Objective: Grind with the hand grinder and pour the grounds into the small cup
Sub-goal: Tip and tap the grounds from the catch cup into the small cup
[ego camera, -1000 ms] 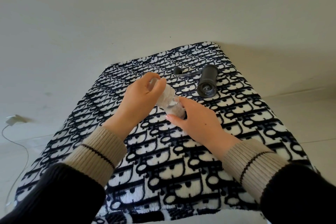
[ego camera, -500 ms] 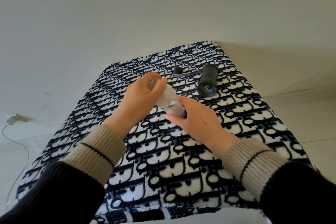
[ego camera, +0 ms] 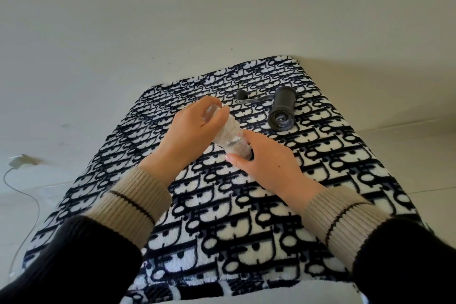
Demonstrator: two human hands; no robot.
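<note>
Nearest the camera, two sleeves come in from the lower corners, black knit ending in beige ribbed cuffs, each with a thin dark stripe. They reach over a blanket printed in black and white, which covers the surface the things lie on; pale floor shows around it.

Above the middle of the blanket the two hands meet on a pair of clear containers joined mouth to mouth and tilted, upper end to the left and far, lower end to the right and near. The right hand holds the lower one, the cup, its fingers curled round the far side and its thumb lying along the near side. The left hand grips the upper one, the jar, its fingertips and thumb closed round its upper end. Both containers are transparent with pale contents or reflections; whether grounds are inside them cannot be told. Neither container touches the blanket.

Farther off, near the far right corner of the blanket, the grinder lies on its side, a black cylinder with its open end facing the camera. Just left of it, near the far edge, lies the crank, a thin metal arm with a dark knob at its left end, touching or nearly touching the grinder's far end.

On the floor off the blanket's left edge lies a white plug with a cable trailing toward the camera.
</note>
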